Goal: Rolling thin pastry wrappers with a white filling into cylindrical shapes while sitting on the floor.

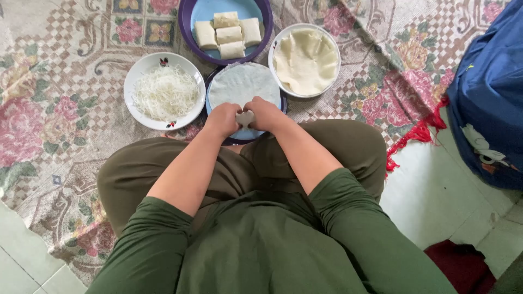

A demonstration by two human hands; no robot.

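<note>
A round, thin white wrapper sheet (243,83) lies flat on a blue plate (248,133) on the rug in front of my crossed legs. My left hand (223,119) and my right hand (264,114) meet at the sheet's near edge, fingers curled, pinching a small folded piece of the wrapper (245,117) between them. To the left stands a white bowl (137,69) of thin white noodles (166,92). Behind the plate, a purple-rimmed dish (188,16) holds several folded white rolls (229,34).
A white bowl (277,42) with a stack of soft wrapper sheets (305,61) sits at the back right. A floral patterned rug (49,109) covers the floor. A blue cloth bundle (487,92) lies at the right on pale tiles (436,190).
</note>
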